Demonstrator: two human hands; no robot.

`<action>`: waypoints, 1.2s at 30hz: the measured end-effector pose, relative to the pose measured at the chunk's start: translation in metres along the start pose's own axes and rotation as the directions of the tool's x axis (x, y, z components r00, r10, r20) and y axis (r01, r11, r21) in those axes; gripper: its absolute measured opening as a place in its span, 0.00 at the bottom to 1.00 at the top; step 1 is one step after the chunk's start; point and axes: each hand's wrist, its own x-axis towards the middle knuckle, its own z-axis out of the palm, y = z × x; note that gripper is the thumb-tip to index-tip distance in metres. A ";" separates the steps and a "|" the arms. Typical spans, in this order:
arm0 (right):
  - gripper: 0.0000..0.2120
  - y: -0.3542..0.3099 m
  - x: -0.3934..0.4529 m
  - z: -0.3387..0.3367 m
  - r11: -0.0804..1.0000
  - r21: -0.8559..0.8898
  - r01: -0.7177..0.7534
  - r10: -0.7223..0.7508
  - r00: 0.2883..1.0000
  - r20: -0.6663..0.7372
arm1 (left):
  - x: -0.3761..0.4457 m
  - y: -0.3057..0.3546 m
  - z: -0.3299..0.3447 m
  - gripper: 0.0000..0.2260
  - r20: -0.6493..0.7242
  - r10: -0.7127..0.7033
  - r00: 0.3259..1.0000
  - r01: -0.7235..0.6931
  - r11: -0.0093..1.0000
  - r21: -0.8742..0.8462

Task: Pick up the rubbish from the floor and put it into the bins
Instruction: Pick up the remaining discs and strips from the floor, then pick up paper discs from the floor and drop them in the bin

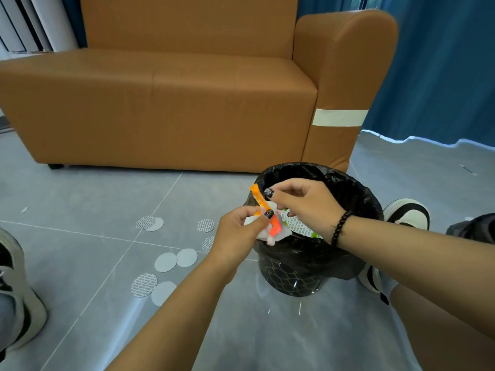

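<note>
A: Status of the hands?

B: Both over the small round black bin with the black plastic liner, which stands on the grey tiled floor at 5 o'clock from the tan leather sofa. Left hand sits at the bin's 9 o'clock rim, grip closed round a bunch of rubbish: crumpled white tissue paper plus a long orange plastic sachet. Thumb pins the sachet against the tissue.

A: Right hand?

B: Right hand is above the bin mouth, fingers curled, fingertips at the upper part of the orange sachet. Whether it actually pinches it, cannot tell; thumb and forefinger are narrow, close together. A black bead bracelet is on that wrist.

A: Anything already in the bin?

B: A white printed wrapper with a green edge shows under the right wrist, at the bin's 6 o'clock inner side. Whether it lies in the liner or belongs to the held bunch, can't tell.

A: Rubbish on the floor?

B: Round silver foil seal discs scattered at 9 o'clock from the bin, some overlapping in pairs, several with a printed pattern. Small white scrap further out, same direction.

A: Rest of scene?

B: Black-and-white sneaker at the bin's 3 o'clock, just beside it. Blue curtain at 3 o'clock from the sofa. Strip of pale tape across the sofa arm.
</note>
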 end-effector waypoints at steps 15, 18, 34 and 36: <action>0.07 0.006 0.015 -0.021 1.000 -0.003 -0.016 0.015 0.987 -0.161 | 0.014 0.016 0.018 0.15 -0.056 0.210 0.976 -0.190 0.951 0.246; 0.06 0.007 0.028 -0.035 1.000 -0.014 0.002 -0.006 0.948 -0.317 | 0.033 0.032 0.028 0.12 -0.060 0.311 0.949 -0.289 0.927 0.237; 0.08 0.021 0.056 -0.041 0.923 -0.354 -0.152 -0.008 0.911 -0.413 | 0.034 0.009 -0.031 0.05 -0.086 0.283 0.955 -0.223 0.878 0.423; 0.07 0.001 0.051 -0.023 0.903 -0.428 0.033 -0.187 0.928 -0.323 | 0.030 -0.003 -0.057 0.06 -0.121 0.223 0.967 -0.160 0.905 0.394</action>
